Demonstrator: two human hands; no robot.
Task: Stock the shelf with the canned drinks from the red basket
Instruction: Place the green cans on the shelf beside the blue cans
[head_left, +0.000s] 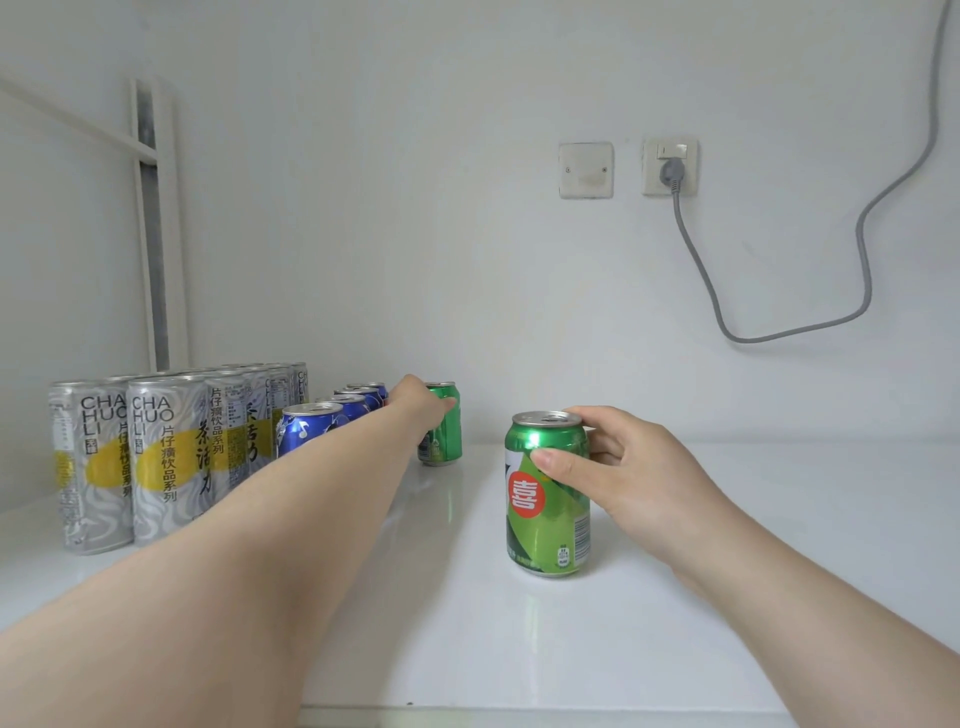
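The right hand (628, 457) grips the near short green aluminium drink can (548, 493), thumb across its front; the can stands upright on the glossy white shelf (753, 519). At 11 o'clock from it, well apart, the left hand (423, 408) wraps the far green drink can (445, 436), just beside the row of short blue cans (311, 428). Only shelf surface shows between the two green cans, so sliding the near one toward 11 o'clock looks unobstructed. The shelf's front edge lies near at 6 o'clock; tall silver cans (161, 467) fill 9 o'clock
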